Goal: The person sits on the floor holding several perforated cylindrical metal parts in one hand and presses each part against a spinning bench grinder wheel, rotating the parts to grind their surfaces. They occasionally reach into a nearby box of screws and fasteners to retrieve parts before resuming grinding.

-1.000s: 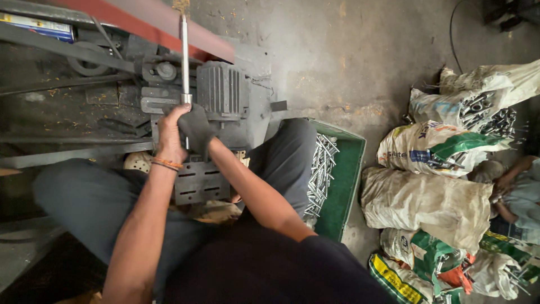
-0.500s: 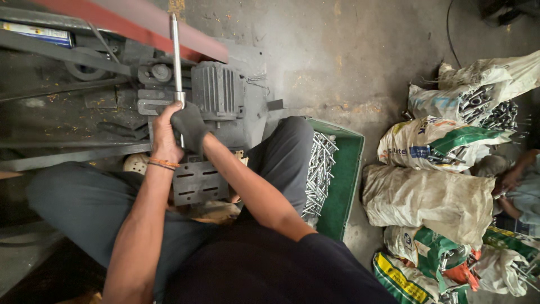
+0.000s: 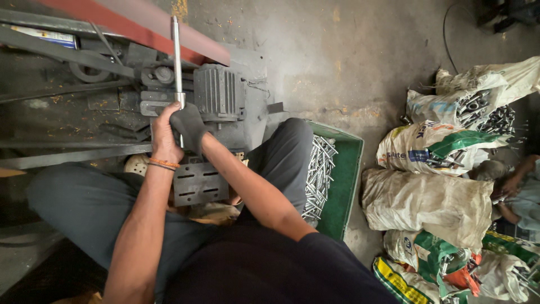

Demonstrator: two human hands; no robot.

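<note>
Several big things fill my view, and the largest is the concrete floor [image 3: 349,62], which carries everything here. On its left side sits a grey machine [image 3: 219,101] with a ribbed motor housing, and a red beam [image 3: 112,17] slants across the floor's top left corner. Along the right edge of the floor lie woven sacks [image 3: 427,202], some open and showing metal pieces; another person's hand [image 3: 514,183] rests among them at the far right. Between the sacks and my right knee stands a green crate [image 3: 346,180] that holds a heap of long bolts [image 3: 318,174].

I sit low with dark trousers, knees spread around a small perforated metal plate [image 3: 197,183] just under my wrists.

A metal rod [image 3: 176,62] stands nearly upright in front of the machine, its upper end reaching toward the red beam. Both my hands grip its lower end. My left hand [image 3: 163,132], with an orange band at the wrist, has its fingers wrapped tight around the rod. My right hand [image 3: 188,126], in a dark glove, is closed around the rod right beside the left, the two touching.
</note>
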